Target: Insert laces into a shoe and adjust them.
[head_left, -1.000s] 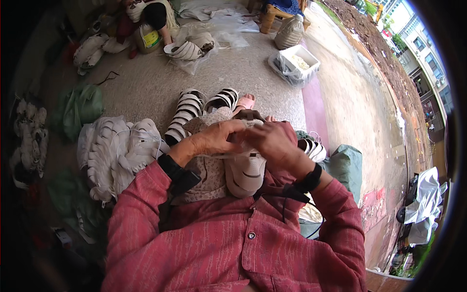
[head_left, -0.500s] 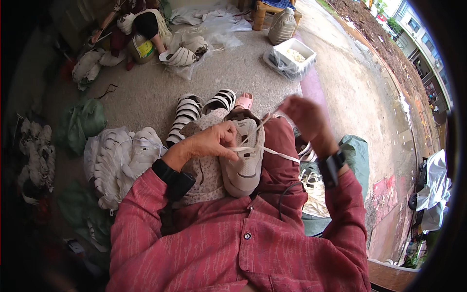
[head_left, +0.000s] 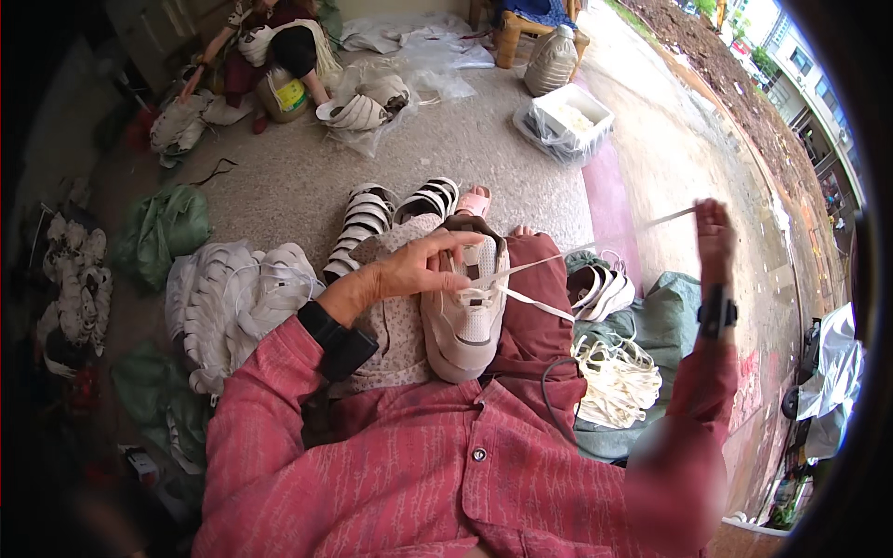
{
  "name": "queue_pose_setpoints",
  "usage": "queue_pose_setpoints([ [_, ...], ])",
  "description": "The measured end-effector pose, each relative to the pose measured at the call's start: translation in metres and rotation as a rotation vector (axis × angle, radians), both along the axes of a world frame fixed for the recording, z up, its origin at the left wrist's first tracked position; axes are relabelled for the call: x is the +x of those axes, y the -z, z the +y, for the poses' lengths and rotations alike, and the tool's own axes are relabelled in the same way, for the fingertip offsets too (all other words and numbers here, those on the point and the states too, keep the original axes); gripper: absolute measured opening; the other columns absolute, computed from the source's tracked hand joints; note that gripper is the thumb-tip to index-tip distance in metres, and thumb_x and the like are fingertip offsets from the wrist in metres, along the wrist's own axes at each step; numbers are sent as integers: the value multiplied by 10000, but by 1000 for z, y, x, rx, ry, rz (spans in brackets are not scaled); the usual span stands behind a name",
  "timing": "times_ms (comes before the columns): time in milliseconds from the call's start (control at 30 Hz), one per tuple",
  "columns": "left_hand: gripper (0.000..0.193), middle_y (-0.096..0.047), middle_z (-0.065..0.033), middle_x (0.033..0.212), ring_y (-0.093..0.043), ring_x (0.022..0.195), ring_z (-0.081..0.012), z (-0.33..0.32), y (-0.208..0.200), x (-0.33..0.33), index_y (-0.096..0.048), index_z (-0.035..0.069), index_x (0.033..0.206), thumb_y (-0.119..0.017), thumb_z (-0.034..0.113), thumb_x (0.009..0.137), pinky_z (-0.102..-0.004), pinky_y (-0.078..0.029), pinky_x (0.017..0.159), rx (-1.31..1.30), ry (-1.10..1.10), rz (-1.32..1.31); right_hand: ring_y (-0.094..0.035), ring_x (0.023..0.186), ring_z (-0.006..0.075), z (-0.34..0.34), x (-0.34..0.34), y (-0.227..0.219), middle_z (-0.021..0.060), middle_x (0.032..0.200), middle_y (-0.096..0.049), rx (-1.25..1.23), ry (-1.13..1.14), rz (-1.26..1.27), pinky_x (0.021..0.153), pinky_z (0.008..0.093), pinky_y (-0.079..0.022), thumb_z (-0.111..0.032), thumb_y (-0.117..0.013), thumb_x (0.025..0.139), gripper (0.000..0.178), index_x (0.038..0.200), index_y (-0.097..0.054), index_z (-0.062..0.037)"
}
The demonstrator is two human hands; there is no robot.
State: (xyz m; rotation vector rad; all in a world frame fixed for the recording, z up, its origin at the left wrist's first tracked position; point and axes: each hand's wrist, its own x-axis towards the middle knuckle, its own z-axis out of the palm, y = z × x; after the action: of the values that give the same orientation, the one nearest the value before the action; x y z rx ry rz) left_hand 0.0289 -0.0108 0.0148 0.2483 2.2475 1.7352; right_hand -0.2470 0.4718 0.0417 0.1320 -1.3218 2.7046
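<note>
A white sneaker (head_left: 459,344) lies in my lap, sole down, its toe towards me. My left hand (head_left: 414,267) grips its upper, thumb and forefinger curved over the lace area. A white shoelace (head_left: 558,254) runs taut from the eyelets up to the right. Its far end is in my right hand (head_left: 714,232), raised well out to the right with fingers closed on it. The lace's other end (head_left: 538,302) hangs loose across my right thigh.
White laces (head_left: 619,381) lie heaped on a green sack (head_left: 674,312) to my right. White shoes (head_left: 228,307) are piled to my left. Several strappy shoes (head_left: 361,223) stand before my knees. Farther off are a white tub (head_left: 575,121) and another person (head_left: 279,46) beside shoes.
My right hand has swung far out to the right, drawing the lace long and taut through the shoe. My left hand stays at the shoe, its forefinger now straighter.
</note>
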Motion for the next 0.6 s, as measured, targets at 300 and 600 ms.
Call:
queue_pose_setpoints([
  [300, 364, -616, -111, 767, -599, 724, -275, 5, -6, -56, -662, 28, 858, -752, 374, 792, -391, -478, 700, -593, -130, 187, -619, 846, 335, -234, 236, -7, 154, 968, -588, 1262, -934, 906, 719, 393, -506, -199, -760, 763, 395, 1086, -618, -20],
  [600, 450, -608, -117, 712, -608, 671, -319, 26, -1, -54, -559, 48, 794, -724, 466, 762, -433, -466, 632, -490, -144, 313, -602, 794, 316, -258, 253, 39, 146, 905, -515, 1329, -917, 1183, 666, 399, -510, -224, -676, 754, 287, 881, -587, 17],
])
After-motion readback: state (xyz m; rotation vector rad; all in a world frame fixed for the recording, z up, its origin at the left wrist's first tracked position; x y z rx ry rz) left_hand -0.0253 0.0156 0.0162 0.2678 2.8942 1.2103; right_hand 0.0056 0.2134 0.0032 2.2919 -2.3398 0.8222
